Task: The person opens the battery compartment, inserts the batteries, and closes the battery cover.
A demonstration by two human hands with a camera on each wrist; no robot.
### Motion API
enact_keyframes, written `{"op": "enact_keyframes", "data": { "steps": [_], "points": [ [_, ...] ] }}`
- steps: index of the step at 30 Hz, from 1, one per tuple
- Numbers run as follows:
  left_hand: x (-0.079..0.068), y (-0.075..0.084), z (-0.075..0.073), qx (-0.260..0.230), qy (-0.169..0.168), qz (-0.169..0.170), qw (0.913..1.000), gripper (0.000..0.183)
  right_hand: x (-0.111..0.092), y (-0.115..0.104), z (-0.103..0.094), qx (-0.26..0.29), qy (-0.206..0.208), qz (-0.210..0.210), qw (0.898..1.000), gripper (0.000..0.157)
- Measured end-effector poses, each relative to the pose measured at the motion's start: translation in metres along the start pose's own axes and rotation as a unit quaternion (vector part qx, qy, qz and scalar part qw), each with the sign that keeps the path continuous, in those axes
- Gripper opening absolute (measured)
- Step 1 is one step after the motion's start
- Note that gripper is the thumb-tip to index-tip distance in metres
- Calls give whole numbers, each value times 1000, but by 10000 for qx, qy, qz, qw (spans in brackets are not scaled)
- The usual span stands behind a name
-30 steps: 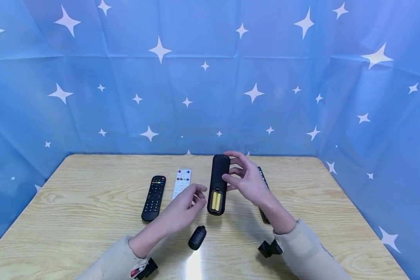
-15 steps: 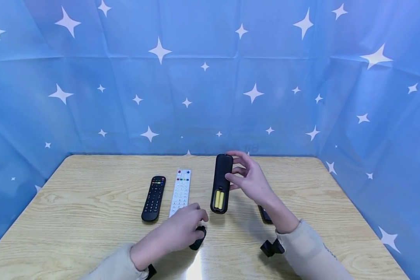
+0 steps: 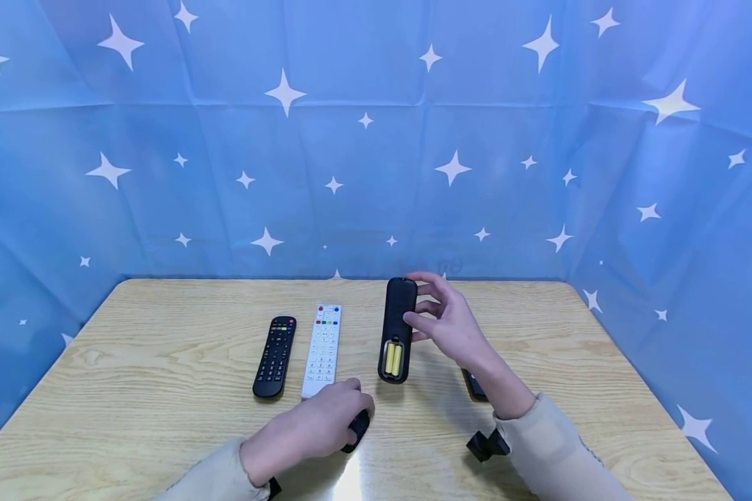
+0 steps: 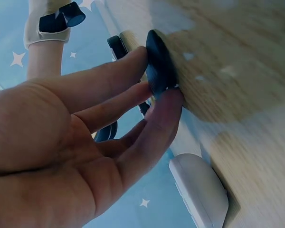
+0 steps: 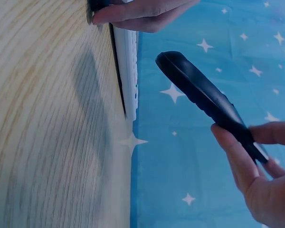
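Observation:
My right hand (image 3: pixel 448 320) holds a black remote control (image 3: pixel 399 306) by its side above the table, its back turned toward me. Two yellow batteries (image 3: pixel 393 358) show in its uncovered compartment. In the right wrist view that remote (image 5: pixel 204 92) is seen edge-on, tilted, with thumb and fingers on it. My left hand (image 3: pixel 326 421) pinches a small black battery cover (image 3: pixel 358 426) between thumb and fingers, low over the table. The left wrist view shows the cover (image 4: pixel 160 61) on edge, close to the tabletop.
A white remote (image 3: pixel 322 348) lies just beyond my left hand, and a black remote (image 3: pixel 275 355) lies left of it. Another dark remote (image 3: pixel 474 385) lies partly hidden under my right forearm. A blue starry cloth (image 3: pixel 351 139) hangs behind the wooden table (image 3: pixel 163 334).
My left hand has come down toward me from beside the remote and taken hold of the battery cover. My right hand, with the remote, has shifted slightly right.

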State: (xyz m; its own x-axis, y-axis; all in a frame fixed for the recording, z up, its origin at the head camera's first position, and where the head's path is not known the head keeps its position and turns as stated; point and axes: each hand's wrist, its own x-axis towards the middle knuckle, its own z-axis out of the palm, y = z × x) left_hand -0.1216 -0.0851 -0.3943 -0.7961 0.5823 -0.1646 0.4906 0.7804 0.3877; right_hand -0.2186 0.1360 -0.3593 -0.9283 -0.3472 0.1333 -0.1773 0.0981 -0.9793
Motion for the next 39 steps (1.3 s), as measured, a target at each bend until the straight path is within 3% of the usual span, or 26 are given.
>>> {"op": "enact_keyframes", "data": {
  "steps": [5,12,17,29,39],
  "points": [
    [-1,-4,1,-250,94,112,9996,31,0,1,0,-7,-3,-9,10000,64],
    [-3,-13,0,-705,564,701,9934,31,0,1,0,10,12,19,10000,64],
    [-3,-15,-3,-1045,727,914,9876,33,0,1,1,7,-36,9,10000,64],
    [-2,-15,-12,-1805,1256,1058,9698,33,1,1,2,24,-38,-2,10000,64],
    [2,-15,-16,-2176,1829,865,9548,31,-1,-1,3,1,-49,60,10000,63]
  ]
}}
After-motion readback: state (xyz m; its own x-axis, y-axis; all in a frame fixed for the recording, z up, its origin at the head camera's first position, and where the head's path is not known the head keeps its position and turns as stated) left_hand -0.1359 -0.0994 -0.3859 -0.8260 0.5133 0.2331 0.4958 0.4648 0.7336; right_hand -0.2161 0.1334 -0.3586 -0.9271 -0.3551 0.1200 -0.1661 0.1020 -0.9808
